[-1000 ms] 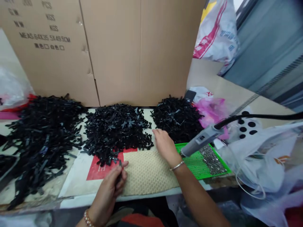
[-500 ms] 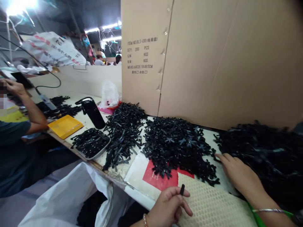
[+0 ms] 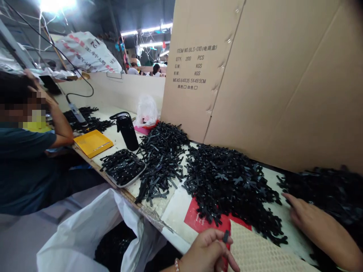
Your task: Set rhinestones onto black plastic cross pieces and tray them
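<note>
My left hand (image 3: 208, 251) is at the front edge of the table, fingers bent, pinching a small black strip (image 3: 226, 236) that stands up between them. My right hand (image 3: 309, 215) is between the middle heap and the right heap of black strips (image 3: 331, 192). Its fingers are drawn together, and what they hold, if anything, is hidden. A large heap of black strips (image 3: 232, 181), some joined like stars, lies in front of my hands. Under it is a red printed sheet (image 3: 195, 217). A cream textured mat (image 3: 255, 249) lies between my hands.
A tall cardboard sheet (image 3: 255, 75) stands behind the heaps. Leftward are another black heap (image 3: 163, 162), a filled tray (image 3: 138, 175), a black flask (image 3: 129, 132) and a yellow tray (image 3: 93, 142). A co-worker (image 3: 25, 162) sits left. A white sack (image 3: 70, 241) hangs open below.
The view has swung left, so things sit further right in it. My right hand has drawn away from the middle heap's edge toward the right heap. My left hand still pinches the strip.
</note>
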Available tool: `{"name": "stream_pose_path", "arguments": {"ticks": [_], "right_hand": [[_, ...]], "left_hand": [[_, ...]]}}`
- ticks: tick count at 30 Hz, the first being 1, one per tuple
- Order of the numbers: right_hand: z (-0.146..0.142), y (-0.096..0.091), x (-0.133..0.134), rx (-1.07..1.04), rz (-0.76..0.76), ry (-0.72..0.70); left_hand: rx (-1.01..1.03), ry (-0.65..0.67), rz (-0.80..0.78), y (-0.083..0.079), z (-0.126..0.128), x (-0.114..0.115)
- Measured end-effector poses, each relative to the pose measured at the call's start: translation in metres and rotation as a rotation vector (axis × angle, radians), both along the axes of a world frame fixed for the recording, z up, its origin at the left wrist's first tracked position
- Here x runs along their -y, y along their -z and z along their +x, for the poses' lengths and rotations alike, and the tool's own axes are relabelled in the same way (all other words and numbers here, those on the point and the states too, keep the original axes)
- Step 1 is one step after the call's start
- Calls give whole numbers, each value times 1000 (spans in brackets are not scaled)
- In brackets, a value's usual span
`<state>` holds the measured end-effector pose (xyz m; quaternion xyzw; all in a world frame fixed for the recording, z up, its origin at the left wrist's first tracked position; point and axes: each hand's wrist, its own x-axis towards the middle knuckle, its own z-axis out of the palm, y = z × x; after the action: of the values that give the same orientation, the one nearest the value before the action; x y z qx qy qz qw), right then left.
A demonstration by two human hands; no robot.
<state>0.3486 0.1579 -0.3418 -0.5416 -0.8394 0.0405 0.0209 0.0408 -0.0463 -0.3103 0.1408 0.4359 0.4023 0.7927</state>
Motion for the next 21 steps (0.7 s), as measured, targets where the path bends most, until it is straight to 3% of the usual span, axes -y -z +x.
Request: {"name": "stream_pose_path", "arguments": {"ticks": [3, 5, 8, 10, 12, 15, 21], "right_hand": [[-23, -32, 14, -154, -26, 183], [-45, -56, 40, -353, 98, 391], [-82, -78, 98, -1000, 104, 588], [-107, -79, 137, -1386, -35, 539], [-127, -75, 171, -1454, -125, 439], [-143, -67, 203, -1390, -176, 232], [-136, -60, 214, -1161, -45, 126]], "left_hand": [[-16, -3, -27, -8, -8, -1], [-40, -27, -41, -16, -11, 0], [-94, -61, -33, -25, -11, -1], [-108, -51, -18, -30, -8, -5], [-102, -30, 5, -35, -2, -10], [-64, 5, 16, -43, 9, -12], [-68, 1, 20, -44, 20, -7]]}}
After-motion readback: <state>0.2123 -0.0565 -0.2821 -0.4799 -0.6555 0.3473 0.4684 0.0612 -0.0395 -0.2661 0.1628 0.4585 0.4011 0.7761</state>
